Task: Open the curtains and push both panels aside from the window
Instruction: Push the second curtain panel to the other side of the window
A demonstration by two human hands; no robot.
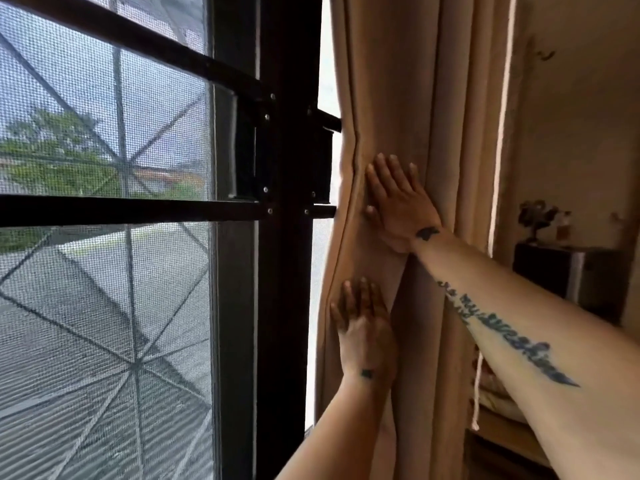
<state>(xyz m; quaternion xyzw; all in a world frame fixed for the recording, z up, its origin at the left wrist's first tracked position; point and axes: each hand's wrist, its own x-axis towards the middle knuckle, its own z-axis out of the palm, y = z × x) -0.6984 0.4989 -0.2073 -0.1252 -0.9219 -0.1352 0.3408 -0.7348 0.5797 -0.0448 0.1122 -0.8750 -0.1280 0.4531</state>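
Tattooed along its length, the right forearm crossed to the right hand, which lay flat, fingers spread, gripping nothing, on the beige curtain panel just right of the dark window frame. Below it the left hand pressed the same folds, likewise open-palmed. This panel was gathered beside the frame (the other was out of view), so the step looked like the final push aside. Next called for sliding the folds further from the frame, past the pull cord.

The gathered beige fabric curtain hangs right of the dark metal-framed mesh window; both hands lie on it, the right hand above the left hand.
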